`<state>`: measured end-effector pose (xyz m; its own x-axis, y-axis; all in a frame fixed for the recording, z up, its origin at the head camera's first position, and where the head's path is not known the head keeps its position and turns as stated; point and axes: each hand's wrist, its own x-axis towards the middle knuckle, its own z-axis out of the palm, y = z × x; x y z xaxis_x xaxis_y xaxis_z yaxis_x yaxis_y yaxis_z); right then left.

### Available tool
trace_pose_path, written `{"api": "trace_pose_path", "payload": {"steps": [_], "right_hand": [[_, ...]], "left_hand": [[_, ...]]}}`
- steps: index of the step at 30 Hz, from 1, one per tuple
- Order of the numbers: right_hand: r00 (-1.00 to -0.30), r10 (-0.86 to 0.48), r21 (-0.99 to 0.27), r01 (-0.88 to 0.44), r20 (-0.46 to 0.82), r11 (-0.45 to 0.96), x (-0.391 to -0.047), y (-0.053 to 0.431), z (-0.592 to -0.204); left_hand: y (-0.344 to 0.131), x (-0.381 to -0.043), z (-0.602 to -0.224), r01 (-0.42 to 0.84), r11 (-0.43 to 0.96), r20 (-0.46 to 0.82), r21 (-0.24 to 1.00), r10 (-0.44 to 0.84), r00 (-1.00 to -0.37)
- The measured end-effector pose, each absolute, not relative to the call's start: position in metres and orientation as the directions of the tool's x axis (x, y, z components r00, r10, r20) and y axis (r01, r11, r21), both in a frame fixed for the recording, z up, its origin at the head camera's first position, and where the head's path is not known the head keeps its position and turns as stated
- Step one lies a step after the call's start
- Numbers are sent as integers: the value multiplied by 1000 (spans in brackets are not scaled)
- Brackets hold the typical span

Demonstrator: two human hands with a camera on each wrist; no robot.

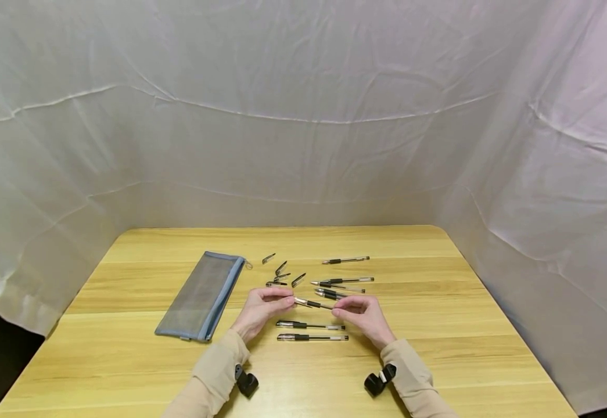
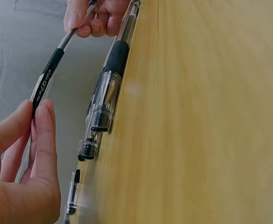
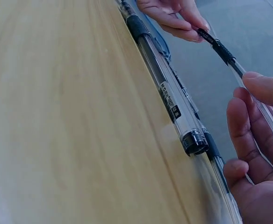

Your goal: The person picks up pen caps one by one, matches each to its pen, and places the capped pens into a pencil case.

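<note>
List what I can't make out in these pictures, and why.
- Held pen: left wrist view, one end covered by the left hand.
- Right hand: right wrist view, cut off by the right and bottom edges.
- Pouch: right wrist view, mostly hidden behind pens.
- Far pen: head view, print too small to read.

My table (image 1: 303, 380) has a pale wood-grain top. On it I've got loose pen caps (image 1: 298, 280), a scattered cluster. From those: grey mesh pouch (image 1: 196, 299), blue trim, roughly 9 o'clock; several uncapped pens (image 1: 345, 260), 3 o'clock; two capped pens (image 1: 312, 337), near-parallel, 5 o'clock.
</note>
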<state>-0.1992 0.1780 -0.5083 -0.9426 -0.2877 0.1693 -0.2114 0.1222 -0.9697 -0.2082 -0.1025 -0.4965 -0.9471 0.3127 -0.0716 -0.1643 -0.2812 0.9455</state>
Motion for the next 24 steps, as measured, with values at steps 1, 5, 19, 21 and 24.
{"api": "trace_pose_path", "payload": {"steps": [1,5,19,21,24], "right_hand": [[-943,-289,-971,-208,167,118,-199,178,-508],[-944,-292,-975,-192,154,107,-198,177,-506],[-941,-303,-976,-192,152,107,-196,176,-503],[-938,-310,-976,-194,154,103,-196,176,-504],[-936,-314,-975,-198,157,102,-197,177,-506]], "left_hand": [[-103,-208,-496,-164,-281,-70,945,315,-946],[-103,-207,-495,-163,-269,-72,949,318,-945],[-103,-207,-493,-156,-228,-75,961,328,-942],[-104,-207,-493,-157,-229,-76,961,327,-942],[-104,-208,-494,-153,-225,-73,962,328,-942]]}}
